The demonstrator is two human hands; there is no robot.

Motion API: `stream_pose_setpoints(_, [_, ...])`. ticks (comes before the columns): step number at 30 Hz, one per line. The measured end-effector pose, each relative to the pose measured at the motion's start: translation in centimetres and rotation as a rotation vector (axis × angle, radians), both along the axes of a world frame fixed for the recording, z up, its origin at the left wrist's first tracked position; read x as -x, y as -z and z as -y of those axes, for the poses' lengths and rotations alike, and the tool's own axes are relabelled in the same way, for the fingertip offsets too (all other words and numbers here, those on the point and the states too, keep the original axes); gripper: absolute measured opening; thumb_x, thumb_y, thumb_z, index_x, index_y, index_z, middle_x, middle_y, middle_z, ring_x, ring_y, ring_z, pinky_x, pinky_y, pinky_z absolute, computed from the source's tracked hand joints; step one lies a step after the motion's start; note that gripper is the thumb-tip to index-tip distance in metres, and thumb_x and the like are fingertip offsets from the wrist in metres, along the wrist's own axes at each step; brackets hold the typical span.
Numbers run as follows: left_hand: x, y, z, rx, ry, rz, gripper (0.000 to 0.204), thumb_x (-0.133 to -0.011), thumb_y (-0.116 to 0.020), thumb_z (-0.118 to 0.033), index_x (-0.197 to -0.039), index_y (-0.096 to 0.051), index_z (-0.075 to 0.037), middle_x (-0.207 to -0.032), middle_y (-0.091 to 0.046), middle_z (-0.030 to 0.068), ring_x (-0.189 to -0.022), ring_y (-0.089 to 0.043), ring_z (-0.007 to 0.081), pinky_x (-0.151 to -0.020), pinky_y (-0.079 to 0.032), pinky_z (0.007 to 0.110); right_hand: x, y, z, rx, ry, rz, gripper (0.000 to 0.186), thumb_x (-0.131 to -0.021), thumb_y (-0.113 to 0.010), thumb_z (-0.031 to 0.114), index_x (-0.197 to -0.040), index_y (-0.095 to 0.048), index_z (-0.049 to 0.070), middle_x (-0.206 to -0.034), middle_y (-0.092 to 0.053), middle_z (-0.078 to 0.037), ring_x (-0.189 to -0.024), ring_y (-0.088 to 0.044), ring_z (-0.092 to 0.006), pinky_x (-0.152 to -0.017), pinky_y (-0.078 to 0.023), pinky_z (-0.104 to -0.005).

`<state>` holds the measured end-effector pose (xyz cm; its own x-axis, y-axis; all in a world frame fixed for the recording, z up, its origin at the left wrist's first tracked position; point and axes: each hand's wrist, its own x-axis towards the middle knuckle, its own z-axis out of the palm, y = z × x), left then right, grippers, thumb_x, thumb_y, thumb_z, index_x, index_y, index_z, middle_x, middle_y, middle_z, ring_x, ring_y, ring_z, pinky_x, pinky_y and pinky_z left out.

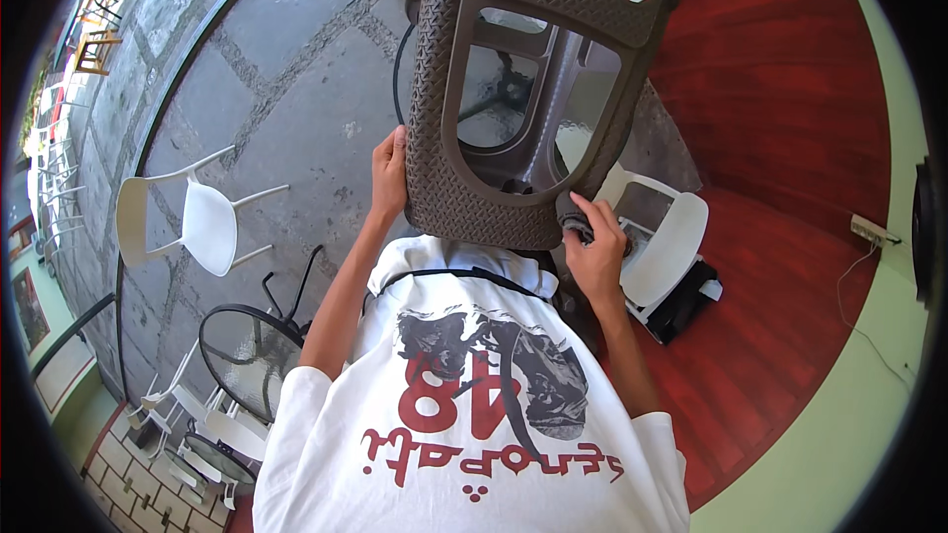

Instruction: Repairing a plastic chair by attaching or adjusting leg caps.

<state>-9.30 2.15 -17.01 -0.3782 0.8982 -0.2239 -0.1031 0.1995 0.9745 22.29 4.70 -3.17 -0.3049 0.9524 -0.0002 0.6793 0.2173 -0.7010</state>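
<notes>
Chair (513, 89) held up in front of my chest | my left hand (388, 173) on its left edge, my right hand (595, 247) at its lower right corner, over a cloth (573, 220) | second chair (188, 222) well left | round table (252, 360) lower left | third chair (667, 242) just right, behind my right hand.

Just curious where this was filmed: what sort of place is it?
Probably a cafe's outdoor terrace: white chairs and round glass tables stand on stone paving. The left hand grips a lifted brown chair; the right hand holds a cloth.
</notes>
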Motion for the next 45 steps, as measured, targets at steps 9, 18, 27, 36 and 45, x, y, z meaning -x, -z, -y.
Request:
stream_pose_setpoints(9, [-1.6,-1.0,-0.8,-0.022,-0.081,0.035,0.051,-0.113,-0.042,-0.039,-0.087,-0.058,0.002,-0.077,-0.053,-0.0028,-0.074,-0.042,0.0075,-0.067,-0.040,0.027,5.2,0.5,2.5,-0.049,-0.152,-0.111,0.054,-0.071,-0.072,-0.012,-0.123,-0.068,0.000,-0.098,-0.061,-0.015,-0.085,-0.065,-0.0349,-0.077,-0.054,-0.0389])
stream_pose_setpoints(18, [-5.5,-1.3,0.1,-0.020,-0.140,0.123,0.050,-0.113,-0.039,-0.040,-0.093,-0.059,0.002,-0.077,-0.054,-0.0020,-0.074,-0.044,0.0079,-0.067,-0.042,0.027,11.4,0.1,1.2,-0.036,-0.184,-0.133,0.050,-0.071,-0.073,-0.009,-0.120,-0.069,0.000,-0.096,-0.061,-0.015,-0.085,-0.065,-0.0354,-0.074,-0.054,-0.0413])
stream_pose_setpoints(27, [-4.9,-0.1,0.3,-0.004,-0.046,0.058,0.056,-0.114,-0.033,-0.037,-0.095,-0.064,0.006,-0.078,-0.061,0.0029,-0.073,-0.050,0.0108,-0.068,-0.045,0.031,1.6,-1.5,1.7,0.084,-0.024,0.009,0.043,-0.072,-0.071,-0.012,-0.114,-0.071,-0.001,-0.094,-0.066,-0.016,-0.087,-0.069,-0.0324,-0.077,-0.053,-0.0359])
stream_pose_setpoints(36, [-5.9,-1.0,-0.6,0.007,-0.072,0.096,0.058,-0.114,-0.031,-0.034,-0.089,-0.062,0.007,-0.075,-0.060,0.0035,-0.070,-0.050,0.0121,-0.068,-0.046,0.032,10.1,-0.2,0.7,-0.020,-0.160,-0.073,0.045,-0.072,-0.073,-0.010,-0.115,-0.071,0.001,-0.097,-0.065,-0.015,-0.087,-0.068,-0.0350,-0.077,-0.054,-0.0411])
stream_pose_setpoints(45, [-7.3,-1.5,-1.0,0.016,-0.072,0.015,0.057,-0.114,-0.030,-0.033,-0.088,-0.057,0.009,-0.072,-0.057,0.0119,-0.070,-0.048,0.0180,-0.071,-0.046,0.039,15.6,-1.3,-8.6,-0.284,-0.142,-0.193,0.038,-0.075,-0.069,-0.008,-0.112,-0.072,0.000,-0.099,-0.066,-0.015,-0.088,-0.068,-0.0358,-0.077,-0.054,-0.0412])
